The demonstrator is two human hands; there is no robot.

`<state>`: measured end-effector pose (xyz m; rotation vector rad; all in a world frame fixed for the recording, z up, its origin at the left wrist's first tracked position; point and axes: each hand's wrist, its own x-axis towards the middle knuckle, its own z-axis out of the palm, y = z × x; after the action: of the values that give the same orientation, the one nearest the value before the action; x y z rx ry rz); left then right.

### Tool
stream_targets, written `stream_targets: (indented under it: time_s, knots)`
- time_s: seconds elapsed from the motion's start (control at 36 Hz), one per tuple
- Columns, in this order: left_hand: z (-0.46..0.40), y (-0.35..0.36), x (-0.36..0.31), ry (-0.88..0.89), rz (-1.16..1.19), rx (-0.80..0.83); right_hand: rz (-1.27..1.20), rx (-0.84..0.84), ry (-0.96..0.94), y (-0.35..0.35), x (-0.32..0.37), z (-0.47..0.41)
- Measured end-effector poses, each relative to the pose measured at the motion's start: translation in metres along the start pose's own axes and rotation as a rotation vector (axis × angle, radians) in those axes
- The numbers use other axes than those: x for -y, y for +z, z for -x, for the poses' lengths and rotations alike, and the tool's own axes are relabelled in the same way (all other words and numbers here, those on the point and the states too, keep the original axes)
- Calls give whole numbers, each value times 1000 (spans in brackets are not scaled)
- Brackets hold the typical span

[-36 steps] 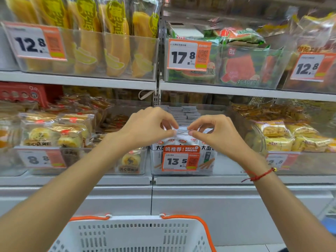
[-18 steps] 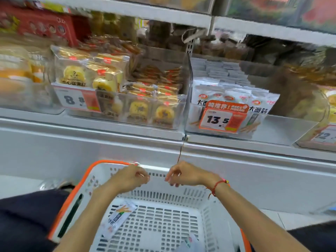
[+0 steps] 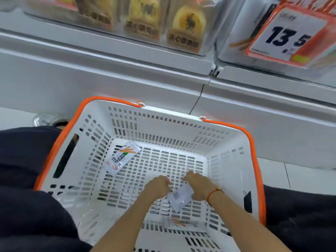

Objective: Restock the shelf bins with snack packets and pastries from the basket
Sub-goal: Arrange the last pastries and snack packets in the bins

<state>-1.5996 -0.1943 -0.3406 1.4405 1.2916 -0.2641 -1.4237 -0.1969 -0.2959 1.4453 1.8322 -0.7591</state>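
Note:
The white basket (image 3: 169, 124) with orange handles sits low in front of the shelf. Both hands are down inside it. A crumpled white snack packet (image 3: 181, 198) lies between and just under them. My right hand (image 3: 199, 186), with a red cord at the wrist, curls its fingers over the packet's upper edge. My left hand (image 3: 157, 188) has curled fingers meeting the packet's left corner. A second packet (image 3: 121, 158) lies flat at the basket's far left. A third packet (image 3: 183, 223) lies by the near wall, partly blurred.
Above the basket runs the grey shelf front (image 3: 127, 70). A clear bin of yellow pastries (image 3: 145, 24) stands at the top middle. A bin with an orange 13.5 price tag (image 3: 285, 33) stands at the top right. Dark clothing flanks the basket on both sides.
My hands left the 13.5 bin, dropped past the basket rim and now reach its floor at a white packet. The view tilted down from the shelves to the basket.

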Motion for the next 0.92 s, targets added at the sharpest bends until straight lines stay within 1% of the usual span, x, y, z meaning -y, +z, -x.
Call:
stream_targets:
  time_s: [0.08, 0.14, 0.22, 0.25, 0.31, 0.33, 0.39, 0.47, 0.56, 0.64, 0.69, 0.78, 0.86, 0.92]
  knots:
    - [6, 33, -3, 9, -4, -32, 51, -104, -25, 10, 0, 8]
    - [7, 45, -3, 7, -27, -74, 139, -249, -81, 19, -4, 3]
    - [6, 48, -9, -1, -113, -92, 153, -309, -99, 19, -7, 5]
    - [5, 47, -13, -5, -135, -84, 191, -267, -113, 17, -6, 6]
    - [5, 41, -19, 15, -172, -72, 190, -131, -117, 7, -3, 9]
    - [6, 39, -21, 39, -185, -70, 181, -104, -122, 4, -3, 8]
    - [5, 32, -22, 83, -183, -87, 129, -30, -107, -6, -3, 7]
    - [13, 11, -29, 131, -98, -126, 2, 80, -70, -28, -1, 4]
    - [21, -18, -37, 186, -88, -122, -141, 132, -71, -62, 3, 6]
    - [32, -51, -48, 213, -72, -54, -178, 132, -106, -105, 5, 19]
    - [43, -69, -60, 252, -101, -5, -259, 109, -115, -133, 4, 32]
    - [64, -89, -82, 345, -101, -73, -384, 74, -107, -170, -3, 63]
    - [81, -102, -104, 494, 30, -175, -553, 38, -107, -206, -12, 100]
    - [94, -112, -121, 586, 99, -241, -610, 7, -146, -227, -23, 125]
